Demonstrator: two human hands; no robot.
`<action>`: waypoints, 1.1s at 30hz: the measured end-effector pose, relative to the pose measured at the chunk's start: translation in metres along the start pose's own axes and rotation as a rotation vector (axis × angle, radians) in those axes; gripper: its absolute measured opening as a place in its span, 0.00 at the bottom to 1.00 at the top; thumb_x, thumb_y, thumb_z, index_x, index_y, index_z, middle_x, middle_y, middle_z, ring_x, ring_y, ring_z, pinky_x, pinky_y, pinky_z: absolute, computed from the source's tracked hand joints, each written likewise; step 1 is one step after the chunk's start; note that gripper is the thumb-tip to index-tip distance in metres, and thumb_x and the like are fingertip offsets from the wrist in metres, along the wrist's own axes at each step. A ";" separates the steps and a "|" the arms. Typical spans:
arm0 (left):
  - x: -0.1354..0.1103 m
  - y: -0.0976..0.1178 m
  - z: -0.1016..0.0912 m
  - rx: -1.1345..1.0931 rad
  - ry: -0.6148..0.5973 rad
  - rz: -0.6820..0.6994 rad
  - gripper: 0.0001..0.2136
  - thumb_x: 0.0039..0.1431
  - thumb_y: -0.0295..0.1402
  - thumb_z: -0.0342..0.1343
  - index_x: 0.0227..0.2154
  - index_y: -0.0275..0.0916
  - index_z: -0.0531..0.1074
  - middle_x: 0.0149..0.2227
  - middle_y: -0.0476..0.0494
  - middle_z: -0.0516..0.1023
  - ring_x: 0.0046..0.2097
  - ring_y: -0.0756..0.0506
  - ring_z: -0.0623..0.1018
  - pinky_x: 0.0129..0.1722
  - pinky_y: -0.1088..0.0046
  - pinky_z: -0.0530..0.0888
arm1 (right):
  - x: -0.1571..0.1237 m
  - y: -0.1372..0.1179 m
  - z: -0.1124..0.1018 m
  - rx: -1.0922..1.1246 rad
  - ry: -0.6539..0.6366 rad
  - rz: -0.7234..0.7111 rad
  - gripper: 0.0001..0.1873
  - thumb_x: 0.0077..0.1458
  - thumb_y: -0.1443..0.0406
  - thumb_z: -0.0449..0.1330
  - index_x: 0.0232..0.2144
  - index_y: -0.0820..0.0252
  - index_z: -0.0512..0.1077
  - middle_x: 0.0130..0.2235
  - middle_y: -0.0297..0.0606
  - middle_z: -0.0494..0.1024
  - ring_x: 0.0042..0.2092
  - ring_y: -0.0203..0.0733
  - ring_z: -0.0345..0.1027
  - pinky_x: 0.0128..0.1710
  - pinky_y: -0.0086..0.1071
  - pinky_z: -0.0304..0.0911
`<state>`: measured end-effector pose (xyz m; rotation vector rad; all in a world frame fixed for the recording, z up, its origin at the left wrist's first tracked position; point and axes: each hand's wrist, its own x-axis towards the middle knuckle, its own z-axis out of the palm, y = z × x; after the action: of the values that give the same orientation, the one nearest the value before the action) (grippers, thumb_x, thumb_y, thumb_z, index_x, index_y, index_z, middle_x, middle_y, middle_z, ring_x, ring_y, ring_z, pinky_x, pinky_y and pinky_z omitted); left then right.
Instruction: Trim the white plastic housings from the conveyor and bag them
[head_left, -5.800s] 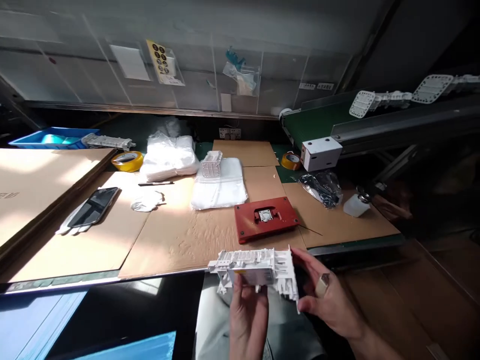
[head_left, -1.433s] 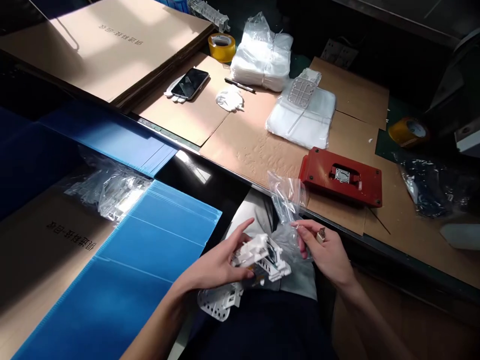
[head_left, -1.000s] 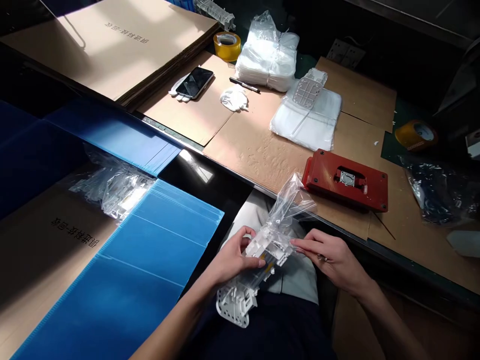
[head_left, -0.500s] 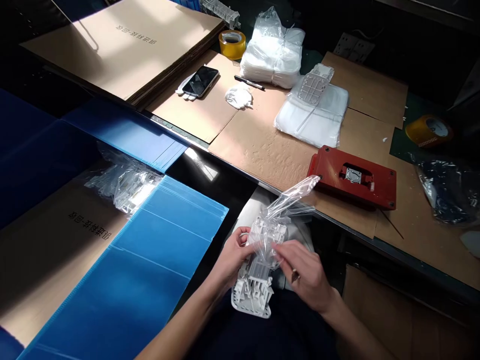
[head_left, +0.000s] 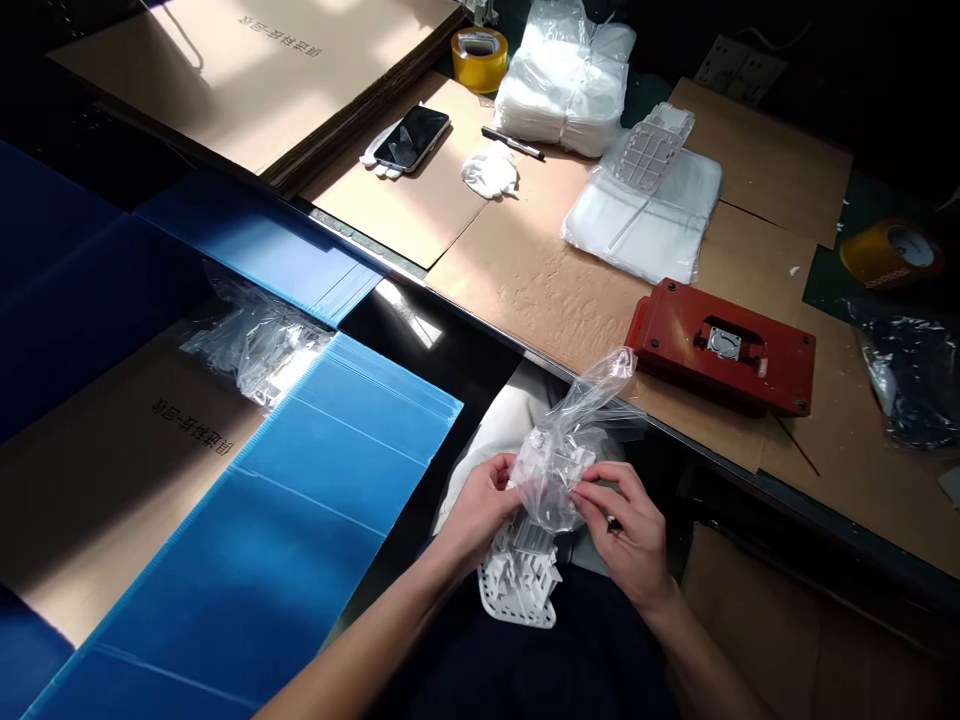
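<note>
A white moulded plastic part (head_left: 521, 580) sits in my lap, with its perforated plate end pointing down and toward me. A clear plastic bag (head_left: 566, 445) covers its upper half, and the bag's loose mouth rises toward the table edge. My left hand (head_left: 476, 510) grips the part through the bag. My right hand (head_left: 622, 530) pinches the bag's film on the other side. The top of the part shows only dimly through the film.
A blue corrugated sheet (head_left: 277, 560) lies left of my lap, with a bagged white part (head_left: 259, 345) on it. On the cardboard-covered table (head_left: 525, 270) are a red jig (head_left: 720, 350), a white plastic bundle (head_left: 566, 85), a phone (head_left: 412, 138), and yellow tape (head_left: 480, 58).
The bag has slid further down over the part, and the part has turned so its plate end points toward me. My right hand has moved in closer, and the view has shifted slightly.
</note>
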<state>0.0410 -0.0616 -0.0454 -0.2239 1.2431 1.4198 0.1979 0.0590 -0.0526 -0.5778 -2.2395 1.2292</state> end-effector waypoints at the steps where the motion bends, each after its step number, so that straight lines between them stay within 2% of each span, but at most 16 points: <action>1: 0.000 0.000 0.000 -0.014 -0.007 -0.015 0.19 0.43 0.32 0.75 0.38 0.34 0.77 0.36 0.39 0.83 0.32 0.44 0.81 0.32 0.70 0.77 | 0.001 0.001 -0.001 0.045 0.021 0.003 0.13 0.59 0.75 0.61 0.40 0.53 0.79 0.40 0.41 0.76 0.45 0.45 0.71 0.44 0.39 0.70; 3: 0.000 0.001 0.000 -0.054 -0.007 -0.044 0.16 0.48 0.34 0.73 0.38 0.33 0.76 0.35 0.38 0.83 0.31 0.43 0.81 0.33 0.69 0.78 | 0.000 0.004 -0.007 0.107 0.032 0.029 0.14 0.60 0.76 0.59 0.41 0.53 0.77 0.39 0.39 0.78 0.44 0.44 0.73 0.44 0.39 0.69; 5: 0.001 0.003 -0.002 -0.099 0.012 -0.063 0.14 0.53 0.34 0.69 0.39 0.33 0.76 0.34 0.38 0.83 0.31 0.44 0.82 0.32 0.69 0.79 | -0.003 0.006 -0.015 0.152 -0.014 0.070 0.14 0.61 0.76 0.58 0.41 0.53 0.76 0.39 0.38 0.79 0.44 0.45 0.74 0.44 0.39 0.69; 9: 0.003 0.008 -0.004 -0.167 0.064 -0.081 0.11 0.59 0.33 0.64 0.41 0.32 0.75 0.32 0.37 0.82 0.30 0.43 0.82 0.29 0.69 0.80 | -0.009 0.003 -0.033 0.248 -0.356 0.132 0.12 0.63 0.74 0.57 0.40 0.53 0.76 0.39 0.38 0.80 0.45 0.45 0.75 0.44 0.37 0.71; 10: 0.004 0.010 -0.005 -0.176 0.073 -0.087 0.11 0.59 0.33 0.64 0.41 0.31 0.75 0.31 0.37 0.82 0.30 0.42 0.82 0.29 0.68 0.80 | -0.010 0.001 -0.037 0.234 -0.387 0.126 0.11 0.63 0.73 0.57 0.40 0.54 0.76 0.38 0.38 0.80 0.44 0.45 0.75 0.43 0.37 0.71; 14: 0.005 0.013 -0.003 -0.185 0.100 -0.109 0.10 0.60 0.32 0.63 0.41 0.30 0.76 0.32 0.35 0.83 0.30 0.41 0.83 0.29 0.68 0.81 | -0.003 0.000 -0.039 0.098 -0.210 0.087 0.15 0.61 0.71 0.62 0.48 0.52 0.74 0.42 0.40 0.77 0.39 0.41 0.73 0.33 0.32 0.69; 17: 0.006 0.011 0.002 -0.183 0.121 -0.114 0.10 0.63 0.33 0.60 0.41 0.29 0.76 0.31 0.34 0.83 0.29 0.42 0.82 0.29 0.68 0.81 | 0.006 0.002 -0.028 -0.027 -0.261 0.005 0.19 0.57 0.67 0.68 0.51 0.53 0.74 0.46 0.42 0.73 0.43 0.43 0.72 0.38 0.34 0.71; 20: 0.009 0.007 0.004 -0.190 0.143 -0.124 0.11 0.64 0.35 0.58 0.41 0.29 0.76 0.31 0.34 0.83 0.29 0.42 0.82 0.30 0.67 0.81 | 0.012 0.001 -0.015 -0.120 -0.273 -0.080 0.13 0.61 0.72 0.62 0.47 0.55 0.75 0.41 0.41 0.72 0.42 0.42 0.71 0.38 0.35 0.71; 23: 0.012 0.003 0.004 -0.202 0.167 -0.126 0.12 0.64 0.37 0.59 0.40 0.29 0.77 0.31 0.34 0.83 0.30 0.42 0.82 0.30 0.68 0.81 | 0.011 -0.007 -0.012 -0.136 -0.167 -0.128 0.16 0.61 0.77 0.57 0.45 0.55 0.75 0.41 0.41 0.71 0.40 0.40 0.70 0.32 0.32 0.68; 25: 0.013 0.001 0.003 -0.210 0.181 -0.115 0.12 0.63 0.37 0.60 0.40 0.30 0.77 0.32 0.35 0.83 0.31 0.42 0.82 0.31 0.68 0.80 | 0.007 -0.014 -0.015 -0.096 -0.148 -0.120 0.16 0.61 0.78 0.57 0.45 0.55 0.74 0.43 0.42 0.71 0.42 0.41 0.70 0.33 0.32 0.68; 29: 0.015 -0.002 0.004 -0.233 0.185 -0.102 0.12 0.63 0.38 0.60 0.41 0.33 0.77 0.34 0.37 0.83 0.34 0.41 0.83 0.34 0.67 0.80 | 0.001 -0.019 -0.023 0.080 -0.343 -0.023 0.16 0.64 0.77 0.54 0.47 0.53 0.70 0.38 0.37 0.75 0.40 0.40 0.71 0.38 0.34 0.68; 31: 0.017 -0.004 0.005 -0.247 0.173 -0.112 0.14 0.64 0.41 0.58 0.42 0.34 0.76 0.36 0.37 0.83 0.36 0.40 0.82 0.36 0.65 0.80 | 0.001 -0.017 -0.025 0.086 -0.428 -0.050 0.18 0.65 0.76 0.52 0.52 0.53 0.68 0.36 0.36 0.75 0.37 0.39 0.69 0.36 0.33 0.66; 33: 0.020 -0.007 0.004 -0.261 0.163 -0.127 0.14 0.65 0.42 0.56 0.41 0.35 0.76 0.37 0.37 0.83 0.38 0.39 0.82 0.37 0.64 0.80 | 0.004 -0.015 -0.029 0.062 -0.525 -0.102 0.15 0.65 0.71 0.57 0.53 0.55 0.68 0.36 0.37 0.75 0.36 0.39 0.68 0.34 0.33 0.63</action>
<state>0.0426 -0.0484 -0.0618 -0.5968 1.1496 1.4725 0.2108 0.0721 -0.0256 -0.1157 -2.5973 1.5236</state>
